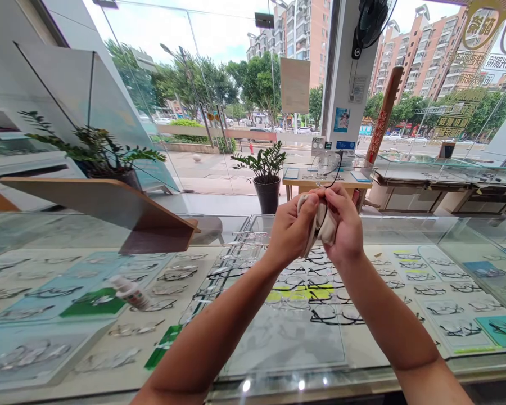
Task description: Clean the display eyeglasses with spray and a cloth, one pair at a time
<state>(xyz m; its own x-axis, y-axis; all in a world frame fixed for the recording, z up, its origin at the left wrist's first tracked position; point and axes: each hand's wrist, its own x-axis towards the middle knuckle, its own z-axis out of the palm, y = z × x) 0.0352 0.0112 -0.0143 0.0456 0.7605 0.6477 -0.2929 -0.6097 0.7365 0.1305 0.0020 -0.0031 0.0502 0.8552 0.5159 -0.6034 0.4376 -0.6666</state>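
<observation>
Glass counter, left hand, right hand, gripping eyeglasses with cloth

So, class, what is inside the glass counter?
Rows of eyeglasses, one pair on a teal mat at the right. Whatever lies behind the two forearms is covered and cannot be seen.

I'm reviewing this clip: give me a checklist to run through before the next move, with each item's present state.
1. Left hand gripping the beige cloth: ok.
2. Right hand closed at the cloth and the glasses: ok.
3. Either hand free for another item: not ok, both are occupied.
4. Glasses free of smudges: cannot tell, too small.
5. White bottle clear of the hands: ok, on the glass counter off to the left.
6. Bottle upright: cannot tell, the view is distorted there.
</observation>
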